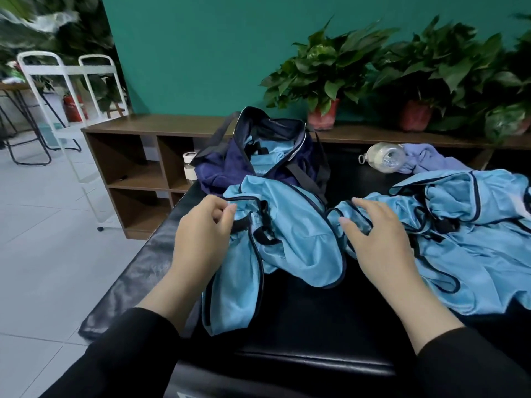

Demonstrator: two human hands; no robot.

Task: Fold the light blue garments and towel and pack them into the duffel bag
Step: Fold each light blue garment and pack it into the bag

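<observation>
sleeves: black, long, both arms [135,349] | cuffs: plain (end at wrists) | hands: bare

I am feeling smooth, faintly shiny mesh cloth, the light blue garment [290,239], lying on a glossy black padded bench [301,326]; the shelf [138,168] behind is showing matt wood.

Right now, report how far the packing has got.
Done: light blue fabric already shows inside the open duffel bag. In hand: the left hand pinches the trimmed edge of an unfolded garment; the right hand rests on its other side. Left: the crumpled pile and the lilac towel by the bottle.
</observation>
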